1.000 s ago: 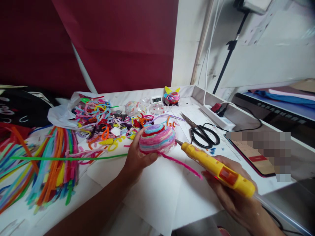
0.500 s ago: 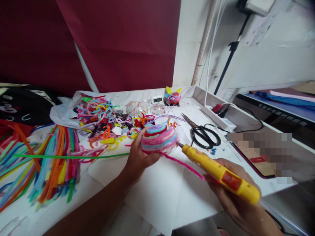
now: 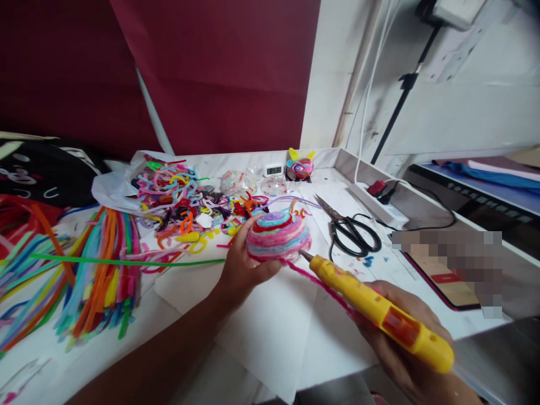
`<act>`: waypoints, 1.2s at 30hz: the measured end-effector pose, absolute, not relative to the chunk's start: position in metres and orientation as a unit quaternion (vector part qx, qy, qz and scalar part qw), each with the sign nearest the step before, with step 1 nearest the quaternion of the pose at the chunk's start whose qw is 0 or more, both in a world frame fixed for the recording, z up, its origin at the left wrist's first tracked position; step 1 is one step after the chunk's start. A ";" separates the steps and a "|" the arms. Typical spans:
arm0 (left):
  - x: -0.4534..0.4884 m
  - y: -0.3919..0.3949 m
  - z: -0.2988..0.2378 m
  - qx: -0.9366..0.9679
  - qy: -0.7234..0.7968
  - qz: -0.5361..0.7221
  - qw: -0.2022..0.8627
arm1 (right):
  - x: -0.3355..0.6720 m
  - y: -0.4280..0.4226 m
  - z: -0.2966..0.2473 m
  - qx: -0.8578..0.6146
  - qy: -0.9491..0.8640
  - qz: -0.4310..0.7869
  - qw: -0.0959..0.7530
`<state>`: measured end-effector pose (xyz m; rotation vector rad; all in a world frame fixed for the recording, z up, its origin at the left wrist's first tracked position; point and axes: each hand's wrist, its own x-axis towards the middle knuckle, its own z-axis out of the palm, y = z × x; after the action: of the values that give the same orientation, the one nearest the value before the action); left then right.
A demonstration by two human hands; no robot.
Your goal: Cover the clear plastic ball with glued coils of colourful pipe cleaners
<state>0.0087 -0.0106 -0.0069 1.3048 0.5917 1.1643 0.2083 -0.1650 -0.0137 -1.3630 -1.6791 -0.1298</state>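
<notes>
My left hand [image 3: 247,267] is closed around a dome-shaped piece [image 3: 279,236] covered in coiled pipe cleaner bands of lilac, blue, red and pink. From its lower edge a loose magenta pipe cleaner [image 3: 314,279] runs toward my right hand [image 3: 399,337]. That hand grips a yellow hot glue gun [image 3: 373,301], whose metal tip is at the dome's lower right edge; whether it touches is hard to tell. A green pipe cleaner [image 3: 139,262] stretches leftward from behind my left hand.
Black-handled scissors [image 3: 354,233] lie right of the dome. Bundled pipe cleaners [image 3: 103,275] and a heap of cut pieces [image 3: 169,185] cover the left. At the back are a small clock [image 3: 273,170] and a horned figure [image 3: 300,167]. A power strip [image 3: 382,205] and phone [image 3: 439,281] are right.
The glue gun's tip has shifted slightly left and down along the dome's edge. The magenta pipe cleaner's free end now meets my right hand. The whole view has shifted a little.
</notes>
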 end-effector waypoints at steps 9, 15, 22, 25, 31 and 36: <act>0.006 -0.007 -0.015 0.567 0.249 0.500 0.605 | 0.200 -0.166 -0.013 -0.574 -0.675 -0.059 0.459; 0.006 -0.007 -0.015 0.571 0.247 0.502 0.601 | 0.197 -0.161 -0.008 -0.584 -0.687 -0.061 0.429; 0.007 -0.006 -0.017 0.571 0.251 0.502 0.598 | 0.198 -0.162 -0.007 -0.580 -0.687 -0.071 0.432; 0.007 -0.007 -0.015 0.566 0.247 0.501 0.606 | 0.200 -0.162 -0.007 -0.574 -0.682 -0.093 0.443; 0.008 -0.010 -0.009 0.564 0.249 0.499 0.608 | 0.209 -0.162 -0.005 -0.541 -0.704 -0.076 0.455; 0.009 -0.011 -0.009 0.546 0.259 0.504 0.618 | 0.214 -0.161 -0.009 -0.549 -0.695 -0.079 0.458</act>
<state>0.0085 -0.0109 -0.0093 1.2555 0.5970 1.1590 0.2142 -0.1615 -0.0088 -1.3522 -1.7115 -0.1953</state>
